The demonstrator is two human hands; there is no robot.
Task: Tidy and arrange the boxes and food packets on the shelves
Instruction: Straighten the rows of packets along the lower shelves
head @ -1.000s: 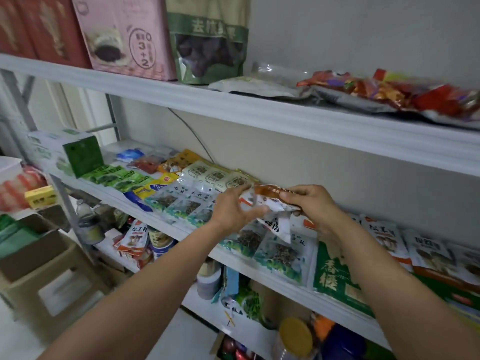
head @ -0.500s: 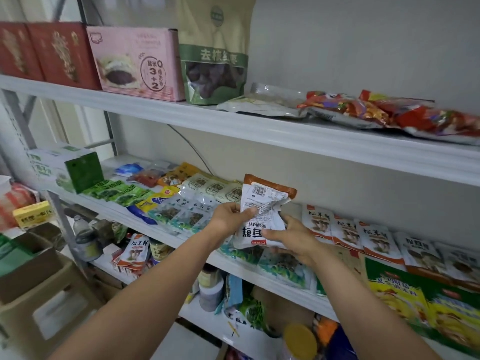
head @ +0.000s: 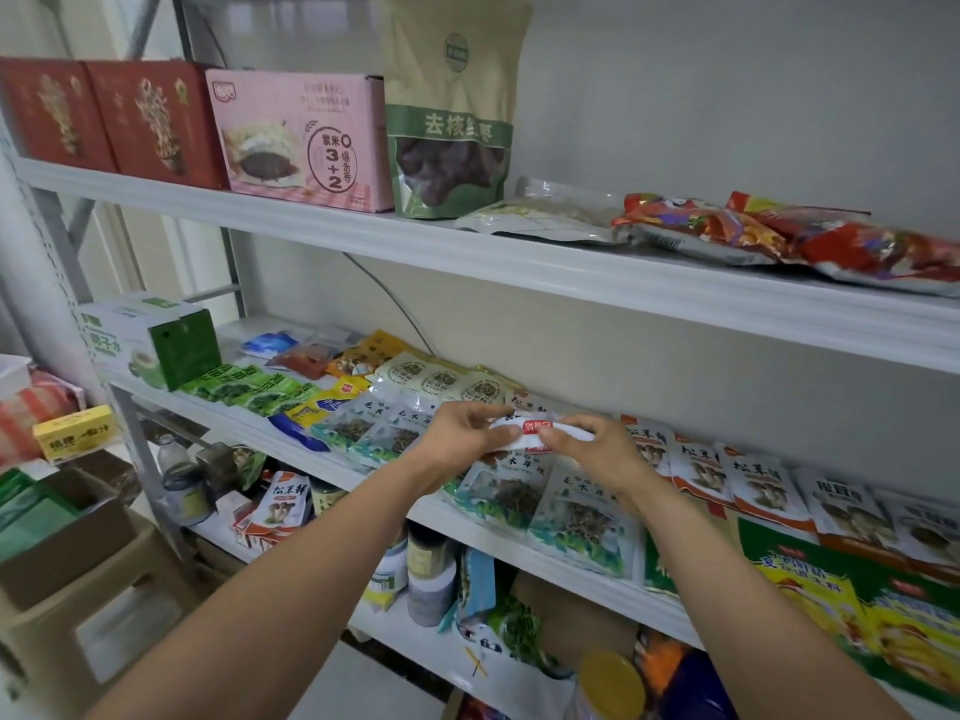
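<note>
A small white food packet with a red label [head: 530, 431] is held flat between both hands just above the middle shelf [head: 332, 470]. My left hand [head: 462, 439] pinches its left end and my right hand [head: 597, 449] pinches its right end. Under the hands lie rows of green and white dried-fungus packets [head: 540, 506]. Right of them a row of white and orange mushroom packets [head: 748, 475] lies flat. Green packets [head: 249, 392] and a blue and yellow one [head: 317, 407] lie to the left.
The top shelf [head: 519, 262] carries two red boxes [head: 104, 116], a pink box [head: 306, 142], an upright green pouch [head: 452, 122] and red flat bags [head: 810, 236]. A green and white box [head: 150, 340] stands at the middle shelf's left end. Jars and a cardboard box [head: 67, 537] sit lower down.
The packet stood upright in front of me half a second ago; now both hands have turned it flat and lowered it toward the row of packets on the middle shelf.
</note>
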